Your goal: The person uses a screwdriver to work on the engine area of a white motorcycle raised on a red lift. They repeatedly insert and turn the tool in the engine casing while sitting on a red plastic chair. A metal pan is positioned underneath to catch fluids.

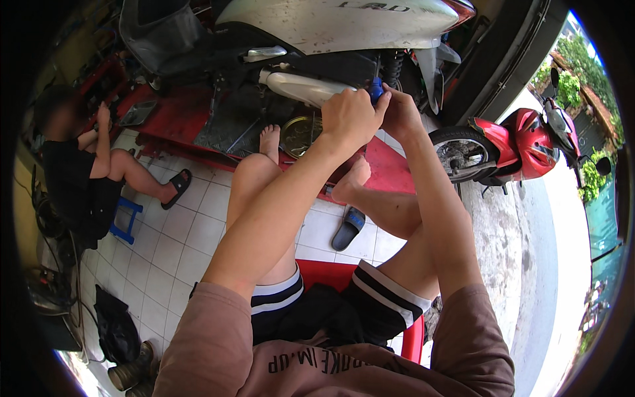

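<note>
the hands partly hide the blue object

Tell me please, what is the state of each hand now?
Left hand: curled, fingertips hidden; grip cannot be told.
Right hand: at the blue object; grip cannot be told.

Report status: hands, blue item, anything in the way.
Left hand and right hand together at small blue item. Item partly covered, exact grip unclear. White scooter body beyond; nothing seen blocking the hands.
</note>
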`<state>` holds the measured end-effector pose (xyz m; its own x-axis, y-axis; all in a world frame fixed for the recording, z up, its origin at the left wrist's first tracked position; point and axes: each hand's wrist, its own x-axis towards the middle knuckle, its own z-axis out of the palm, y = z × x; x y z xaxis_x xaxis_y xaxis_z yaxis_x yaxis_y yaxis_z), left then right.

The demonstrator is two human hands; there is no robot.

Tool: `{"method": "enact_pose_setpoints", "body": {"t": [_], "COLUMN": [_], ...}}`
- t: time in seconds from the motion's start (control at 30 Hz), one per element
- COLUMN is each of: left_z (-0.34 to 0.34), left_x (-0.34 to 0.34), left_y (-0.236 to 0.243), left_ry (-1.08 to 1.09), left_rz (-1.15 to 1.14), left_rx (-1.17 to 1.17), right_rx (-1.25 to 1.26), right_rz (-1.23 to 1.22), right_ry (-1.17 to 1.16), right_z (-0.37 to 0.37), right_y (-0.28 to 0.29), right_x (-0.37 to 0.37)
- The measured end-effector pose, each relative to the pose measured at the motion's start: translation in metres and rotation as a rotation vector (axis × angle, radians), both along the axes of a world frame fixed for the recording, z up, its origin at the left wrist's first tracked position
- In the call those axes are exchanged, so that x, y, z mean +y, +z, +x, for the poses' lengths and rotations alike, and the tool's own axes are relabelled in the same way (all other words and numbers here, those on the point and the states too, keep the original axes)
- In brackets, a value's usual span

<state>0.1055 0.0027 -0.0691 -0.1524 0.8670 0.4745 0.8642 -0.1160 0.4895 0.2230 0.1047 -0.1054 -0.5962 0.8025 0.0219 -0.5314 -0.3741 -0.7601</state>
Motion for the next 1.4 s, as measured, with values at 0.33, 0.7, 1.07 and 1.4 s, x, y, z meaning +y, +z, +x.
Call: {"method": "enact_pose_setpoints", "body": {"t": [0.33,0.7,1.07,1.4], "left_z": [0.001,0.003,0.006,0.000], "left_x": [0.009,0.000,-0.003,-0.001], "left_y": [-0.009,-0.001,0.000,0.003], "left_ry": [-0.137,-0.151,-0.158,-0.167], "left_rz": [0.412,0.357,0.300,0.182], "left_rx": [-0.034,0.021,0.001,-0.027], "right_rx": [-0.013,-0.122,-0.095,-0.059], "right_rz": [0.052,0.111,0.149,0.108], "right_ry": [-0.015,-0.044,-0.070,-0.006], "right_z": [0.006,0.009,0.008,0.002], "right_y": [-0.002,-0.006,-0.007,0.003], "right_x": [0.007,0.015,0.015,-0.001]}}
